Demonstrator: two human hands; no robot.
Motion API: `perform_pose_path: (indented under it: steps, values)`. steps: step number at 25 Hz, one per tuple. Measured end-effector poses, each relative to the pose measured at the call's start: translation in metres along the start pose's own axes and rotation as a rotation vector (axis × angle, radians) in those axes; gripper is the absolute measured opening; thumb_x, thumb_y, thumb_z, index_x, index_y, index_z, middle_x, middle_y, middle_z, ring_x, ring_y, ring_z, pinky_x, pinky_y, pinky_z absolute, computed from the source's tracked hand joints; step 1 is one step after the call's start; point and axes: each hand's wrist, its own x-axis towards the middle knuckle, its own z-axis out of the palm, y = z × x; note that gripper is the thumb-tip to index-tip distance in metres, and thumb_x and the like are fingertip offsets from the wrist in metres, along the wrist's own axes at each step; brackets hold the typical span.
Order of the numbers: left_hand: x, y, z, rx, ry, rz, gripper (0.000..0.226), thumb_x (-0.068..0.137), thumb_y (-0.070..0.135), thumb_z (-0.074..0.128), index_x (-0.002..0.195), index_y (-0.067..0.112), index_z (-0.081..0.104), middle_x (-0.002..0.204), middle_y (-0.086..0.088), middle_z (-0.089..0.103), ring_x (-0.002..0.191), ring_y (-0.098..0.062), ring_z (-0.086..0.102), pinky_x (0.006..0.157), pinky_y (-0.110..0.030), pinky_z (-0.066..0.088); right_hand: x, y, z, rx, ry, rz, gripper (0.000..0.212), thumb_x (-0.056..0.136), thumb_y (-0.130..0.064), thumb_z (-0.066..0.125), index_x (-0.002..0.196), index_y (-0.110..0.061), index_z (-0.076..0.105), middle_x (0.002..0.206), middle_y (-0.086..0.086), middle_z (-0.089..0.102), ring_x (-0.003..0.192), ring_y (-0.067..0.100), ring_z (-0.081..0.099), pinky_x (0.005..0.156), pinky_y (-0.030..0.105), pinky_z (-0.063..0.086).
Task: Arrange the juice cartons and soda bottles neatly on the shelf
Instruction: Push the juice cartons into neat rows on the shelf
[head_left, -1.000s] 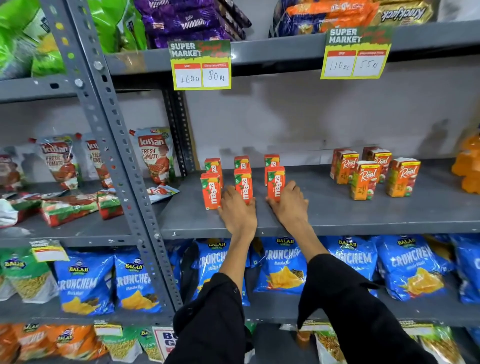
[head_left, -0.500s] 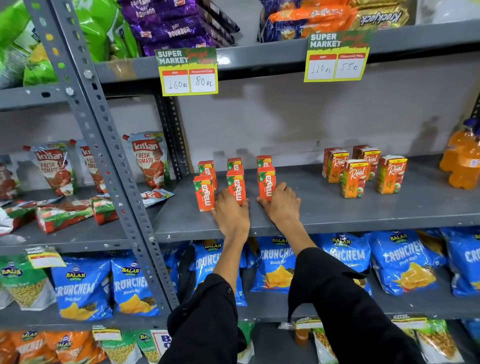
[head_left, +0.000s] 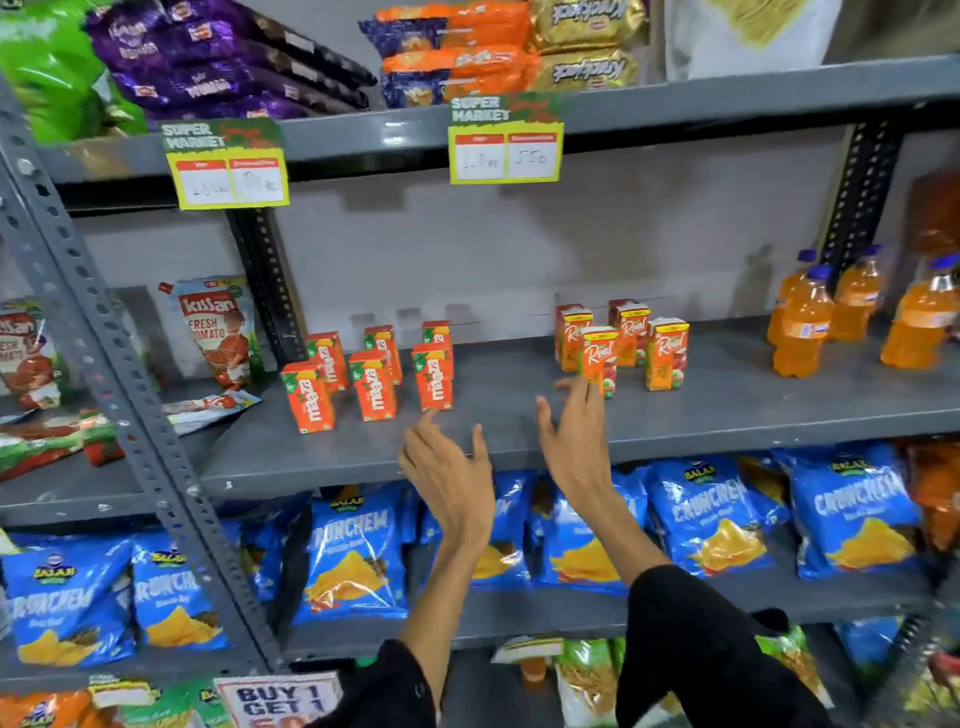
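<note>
On shelf (head_left: 727, 410): Maaza cartons (head_left: 371, 384), Real cartons (head_left: 628, 340)

six maaza cartons (head_left: 373, 384), four real cartons (head_left: 623, 343)

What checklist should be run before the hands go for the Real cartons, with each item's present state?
1. Both hands free: left hand and right hand open, holding nothing: ok.
2. Maaza cartons upright in two rows of three: ok.
3. Real cartons upright: ok; evenly lined up: not ok, the four stand staggered.
4. Bare shelf between the two carton groups for sliding: ok.
5. Soda bottles upright: ok; neat row: not ok, loosely scattered.
6. Right hand touching the front Real carton: cannot tell, fingers blurred.
</note>
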Motion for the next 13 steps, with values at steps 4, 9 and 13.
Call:
perform_pose_path:
  steps: [4,9,13]
  values:
    - [-0.031,0.080,0.035,-0.141,-0.130,-0.002,0.056,0.087,0.033,0.076,0.131,0.009,0.052,0.128,-0.012,0.059,0.115,-0.035,0.062,0.094,-0.048,0.051,0.028,0.059,-0.061,-0.041,0.031,0.058,0.030,0.092,-0.019,0.060,0.116,-0.008,0.048,0.116,0.015,0.052,0.107,0.034,0.054,0.091,0.049,0.048]
    - [-0.046,0.148,0.080,-0.102,-0.314,-0.031,0.066,0.085,0.033,0.078,0.136,0.005,0.045,0.135,-0.017,0.057,0.122,-0.039,0.061,0.101,-0.049,0.050,0.074,0.110,-0.105,-0.157,-0.070,0.217,0.057,0.084,-0.024,0.072,0.123,0.002,0.040,0.124,0.024,0.048,0.113,0.043,0.052,0.095,0.050,0.047]
    - [-0.040,0.164,0.106,0.041,-0.366,-0.045,0.068,0.084,0.042,0.079,0.130,0.005,0.044,0.130,-0.018,0.062,0.123,-0.038,0.061,0.105,-0.051,0.048,0.101,0.121,-0.101,-0.217,-0.229,0.322,0.077,0.077,-0.043,0.078,0.123,0.003,0.039,0.126,0.025,0.049,0.118,0.041,0.052,0.098,0.048,0.049]
